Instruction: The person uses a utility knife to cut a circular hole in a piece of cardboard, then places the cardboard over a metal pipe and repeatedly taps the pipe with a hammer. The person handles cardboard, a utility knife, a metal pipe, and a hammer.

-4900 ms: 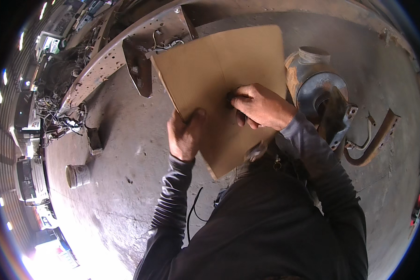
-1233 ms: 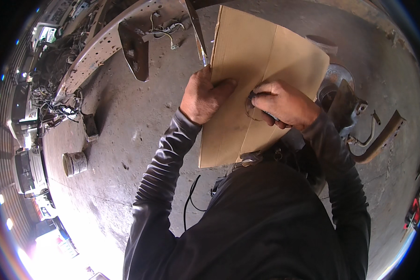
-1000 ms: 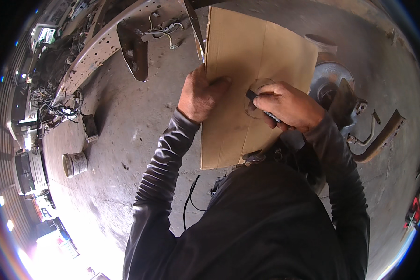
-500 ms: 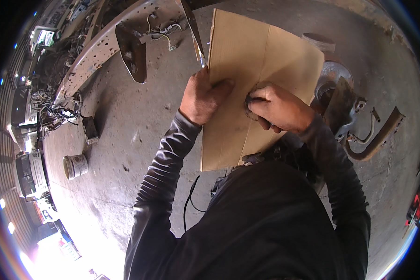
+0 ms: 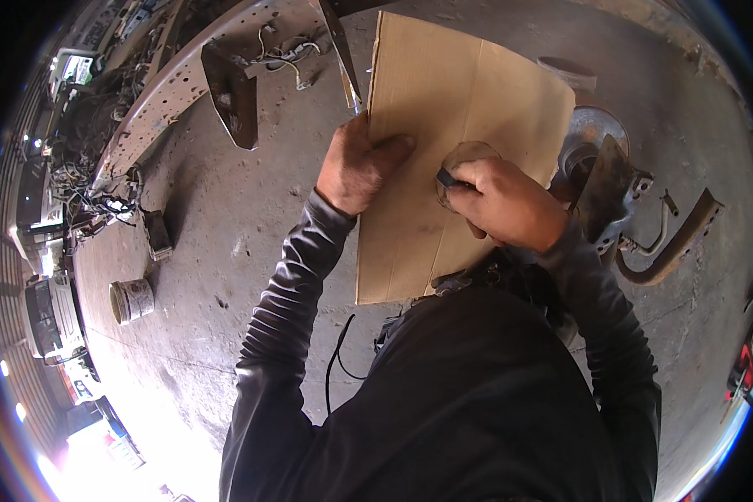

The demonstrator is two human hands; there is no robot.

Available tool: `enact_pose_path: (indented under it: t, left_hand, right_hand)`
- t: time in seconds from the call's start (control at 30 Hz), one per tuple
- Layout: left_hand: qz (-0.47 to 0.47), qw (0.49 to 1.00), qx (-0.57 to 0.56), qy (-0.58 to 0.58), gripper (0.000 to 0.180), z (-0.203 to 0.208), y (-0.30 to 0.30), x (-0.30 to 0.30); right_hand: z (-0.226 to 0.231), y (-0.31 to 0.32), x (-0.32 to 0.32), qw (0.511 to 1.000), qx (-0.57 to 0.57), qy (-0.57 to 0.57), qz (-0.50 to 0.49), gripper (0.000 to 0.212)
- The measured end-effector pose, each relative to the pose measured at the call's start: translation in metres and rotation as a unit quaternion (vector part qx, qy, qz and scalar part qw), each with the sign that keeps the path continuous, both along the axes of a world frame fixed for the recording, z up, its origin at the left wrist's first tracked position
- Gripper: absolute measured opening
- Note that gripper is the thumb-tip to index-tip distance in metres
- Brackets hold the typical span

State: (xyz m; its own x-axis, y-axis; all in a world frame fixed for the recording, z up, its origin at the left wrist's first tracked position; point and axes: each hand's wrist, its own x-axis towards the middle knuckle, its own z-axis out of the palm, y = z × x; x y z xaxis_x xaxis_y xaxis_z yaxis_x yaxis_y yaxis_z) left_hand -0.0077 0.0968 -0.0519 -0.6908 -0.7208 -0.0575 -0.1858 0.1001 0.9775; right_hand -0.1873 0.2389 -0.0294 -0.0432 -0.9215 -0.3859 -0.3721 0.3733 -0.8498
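A large tan cardboard sheet (image 5: 427,92) with a crease down it stands over my lap. My left hand (image 5: 361,166) is closed on its left edge, thumb lying across the front face. At the middle of the sheet, my right hand (image 5: 506,201) pinches a small black block-like piece (image 5: 448,177) between thumb and fingers. Around those fingers shows the rim of a rounded, brownish, thin piece (image 5: 475,151), against the cardboard; whether it is joined to the black piece I cannot tell. My right fingertips are partly hidden.
A perforated metal vehicle frame (image 5: 184,79) with loose wiring runs along the upper left. A dirty bucket (image 5: 131,301) stands on the concrete floor at left. At right lie a round metal drum (image 5: 598,130), a metal bracket (image 5: 608,197) and a curved bar (image 5: 673,251).
My right hand has turned slightly on the cardboard, so the black piece and the rounded rim show more. My left hand keeps its hold; the whole view has shifted a little.
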Motion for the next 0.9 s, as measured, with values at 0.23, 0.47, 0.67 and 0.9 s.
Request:
enact_pose_path:
  t: [0.23,0.47,0.67,0.9]
  left_hand:
    - [-0.019,1.0,0.011,-0.001,0.034,-0.006,-0.001,-0.001]
    - [-0.018,1.0,0.005,0.007,0.036,-0.013,-0.003,0.003]
    - [-0.016,0.999,-0.028,-0.041,0.04,0.0,0.01,0.018]
    - [-0.004,0.996,0.005,-0.084,0.04,0.002,0.013,0.019]
  right_hand:
    - [-0.026,0.003,0.004,0.981,-0.143,0.133,0.006,0.023]
    - [-0.015,0.001,0.006,0.999,-0.022,0.014,-0.019,0.025]
    - [-0.006,-0.001,-0.007,0.997,0.006,-0.057,-0.05,0.027]
    - [0.006,0.002,-0.009,0.998,0.007,-0.057,-0.034,0.029]
